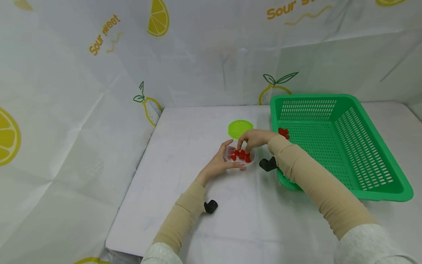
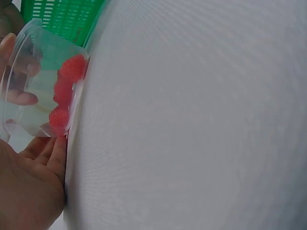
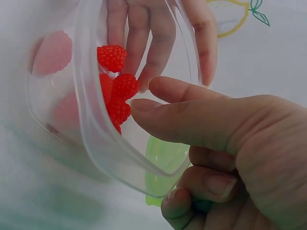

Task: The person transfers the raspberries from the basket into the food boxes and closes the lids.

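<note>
While the left hand (image 1: 218,163) grips the tub (image 3: 87,110), seemingly steadying it, the right hand (image 1: 257,138), thumb and forefinger slightly parted, apparently empty, hovers by raspberries (image 3: 125,86).

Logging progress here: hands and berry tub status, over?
Left hand grips clear tub; right hand at its opening. Red berries inside. Lid aside, nothing blocking.

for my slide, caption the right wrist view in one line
The right hand hovers by red raspberries in a clear tub that the left hand holds.
</note>
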Tool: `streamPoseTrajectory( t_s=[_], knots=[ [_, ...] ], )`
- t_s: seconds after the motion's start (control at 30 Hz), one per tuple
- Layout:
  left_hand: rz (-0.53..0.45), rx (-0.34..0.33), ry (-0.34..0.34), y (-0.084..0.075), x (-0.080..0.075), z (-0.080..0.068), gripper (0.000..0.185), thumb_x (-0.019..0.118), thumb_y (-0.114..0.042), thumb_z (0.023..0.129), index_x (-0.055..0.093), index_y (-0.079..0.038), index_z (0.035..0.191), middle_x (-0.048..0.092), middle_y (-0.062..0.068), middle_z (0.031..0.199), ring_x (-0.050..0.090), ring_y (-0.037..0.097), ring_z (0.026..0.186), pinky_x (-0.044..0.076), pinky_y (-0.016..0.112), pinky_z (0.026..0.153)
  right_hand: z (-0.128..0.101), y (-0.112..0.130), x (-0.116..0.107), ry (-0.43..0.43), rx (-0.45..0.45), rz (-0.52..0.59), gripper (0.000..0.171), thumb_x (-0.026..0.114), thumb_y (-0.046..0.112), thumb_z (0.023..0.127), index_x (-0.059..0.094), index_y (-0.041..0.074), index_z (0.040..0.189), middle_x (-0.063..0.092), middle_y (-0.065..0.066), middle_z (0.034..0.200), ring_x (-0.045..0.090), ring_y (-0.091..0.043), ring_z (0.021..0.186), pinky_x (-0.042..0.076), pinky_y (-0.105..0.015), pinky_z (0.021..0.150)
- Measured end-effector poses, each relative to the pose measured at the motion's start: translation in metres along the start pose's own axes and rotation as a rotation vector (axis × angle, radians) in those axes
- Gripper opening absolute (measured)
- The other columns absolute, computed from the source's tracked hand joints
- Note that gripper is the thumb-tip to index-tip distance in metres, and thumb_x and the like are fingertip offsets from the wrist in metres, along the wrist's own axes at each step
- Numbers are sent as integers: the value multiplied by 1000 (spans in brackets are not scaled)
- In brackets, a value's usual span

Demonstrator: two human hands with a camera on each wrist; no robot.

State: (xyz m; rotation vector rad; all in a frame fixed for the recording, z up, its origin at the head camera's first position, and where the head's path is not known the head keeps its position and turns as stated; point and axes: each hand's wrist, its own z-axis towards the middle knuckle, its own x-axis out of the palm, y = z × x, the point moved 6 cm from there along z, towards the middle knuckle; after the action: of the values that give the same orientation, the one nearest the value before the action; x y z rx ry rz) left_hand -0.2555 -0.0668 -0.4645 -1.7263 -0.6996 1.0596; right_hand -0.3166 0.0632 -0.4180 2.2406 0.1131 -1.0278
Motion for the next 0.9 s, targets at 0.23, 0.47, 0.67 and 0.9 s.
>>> streamPoseTrajectory(
  t_s=[0.23, 0.47, 0.67, 0.9],
  knots=[
    [8, -23, 6, -3, 1, 1, 90, 73, -32, 79, 14, -32, 147, 37, 2, 146, 36, 21, 133, 35, 49, 105, -4, 2, -2, -3, 2, -2, 27, 61, 7, 83, 66, 10, 110, 59, -10, 102, 46, -22, 91, 42, -28, 73],
    [31, -18, -21, 13, 0, 8, 87, 75, -43, 75, 17, -48, 140, 36, -4, 144, 36, 17, 132, 36, 48, 105, -4, 3, -1, -4, 26, -14, 26, 62, 11, 84, 65, 11, 110, 57, -9, 97, 47, -21, 89, 41, -28, 72],
    [27, -5, -33, 14, 0, 5, 89, 75, -47, 73, 17, -47, 140, 41, -4, 140, 39, 17, 129, 35, 49, 105, -2, 7, 3, -1, 24, -33, 22, 61, 15, 86, 66, 11, 108, 57, -8, 93, 48, -20, 85, 40, -28, 71],
    [13, 6, -20, 13, 2, 7, 87, 74, -46, 74, 17, -47, 140, 44, -5, 136, 42, 14, 125, 38, 46, 101, -10, 12, -6, -19, -30, -63, 25, 60, 23, 88, 64, 11, 110, 60, -9, 99, 50, -20, 88, 42, -29, 73]
  ],
)
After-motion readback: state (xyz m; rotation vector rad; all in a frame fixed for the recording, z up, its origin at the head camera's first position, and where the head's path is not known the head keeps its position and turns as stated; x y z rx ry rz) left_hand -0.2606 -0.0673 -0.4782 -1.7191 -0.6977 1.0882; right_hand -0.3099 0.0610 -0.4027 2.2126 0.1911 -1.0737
